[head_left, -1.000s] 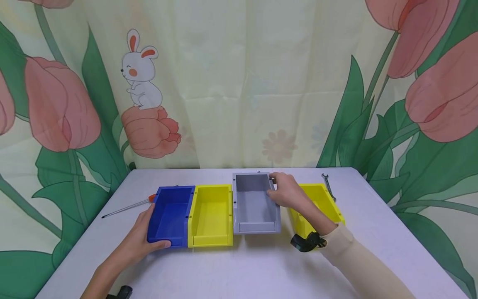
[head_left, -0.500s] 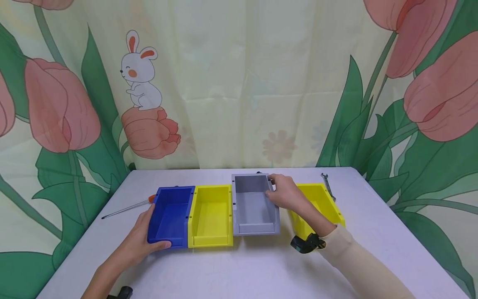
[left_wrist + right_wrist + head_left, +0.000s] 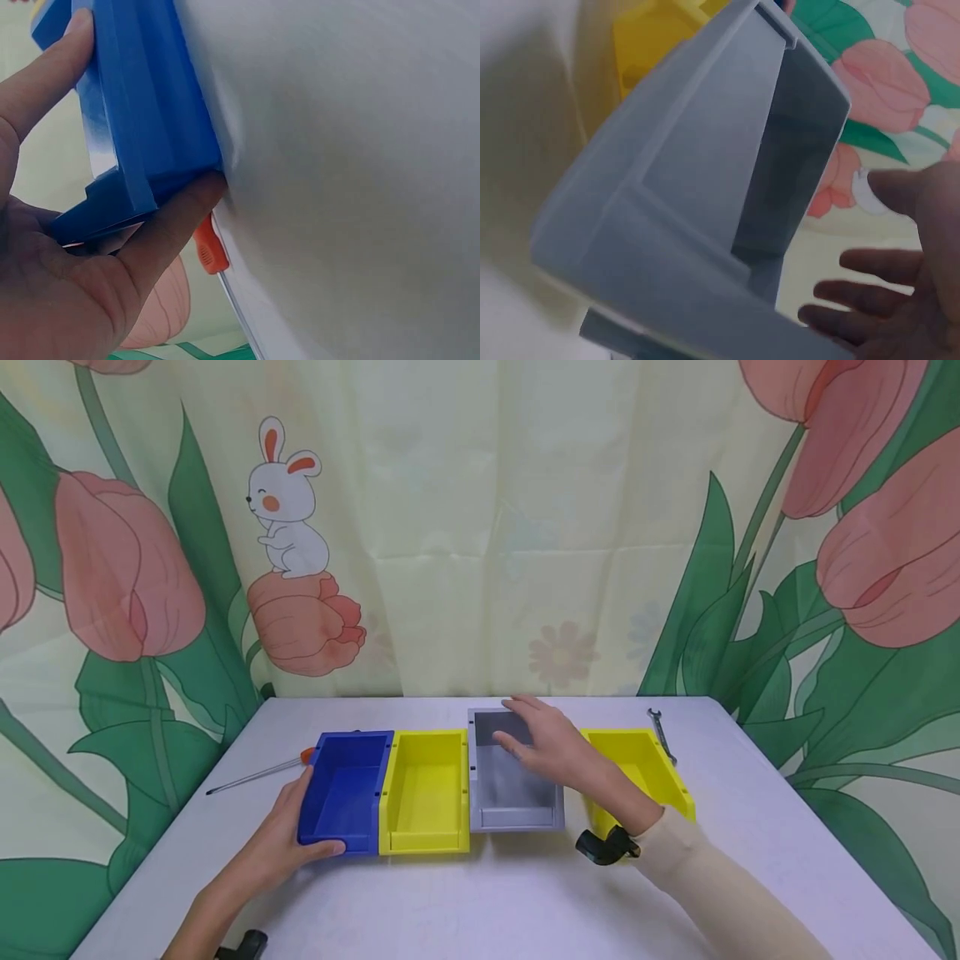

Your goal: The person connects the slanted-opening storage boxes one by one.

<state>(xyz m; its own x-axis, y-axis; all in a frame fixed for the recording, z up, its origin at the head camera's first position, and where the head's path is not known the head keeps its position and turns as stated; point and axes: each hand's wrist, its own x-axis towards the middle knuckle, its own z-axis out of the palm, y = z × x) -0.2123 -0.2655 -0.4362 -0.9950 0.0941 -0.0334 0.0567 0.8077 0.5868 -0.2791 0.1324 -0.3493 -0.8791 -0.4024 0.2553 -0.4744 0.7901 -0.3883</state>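
My left hand (image 3: 279, 833) grips the blue bin (image 3: 349, 792); my wide-spread right hand (image 3: 553, 745) should avoid jarring the grey bin (image 3: 513, 792).

Four bins form a row across the table (image 3: 480, 910): the first bin (image 3: 345, 793) leftmost, the second bin (image 3: 423, 793) against its right, the third bin (image 3: 517, 789) just beyond, then, after a gap, the fourth bin (image 3: 647, 756). A screwdriver (image 3: 258, 775) lies left of the row, toward the table's left edge; a wrench (image 3: 663, 737) lies toward its far right corner. Behind the far edge hangs a curtain (image 3: 450, 610).
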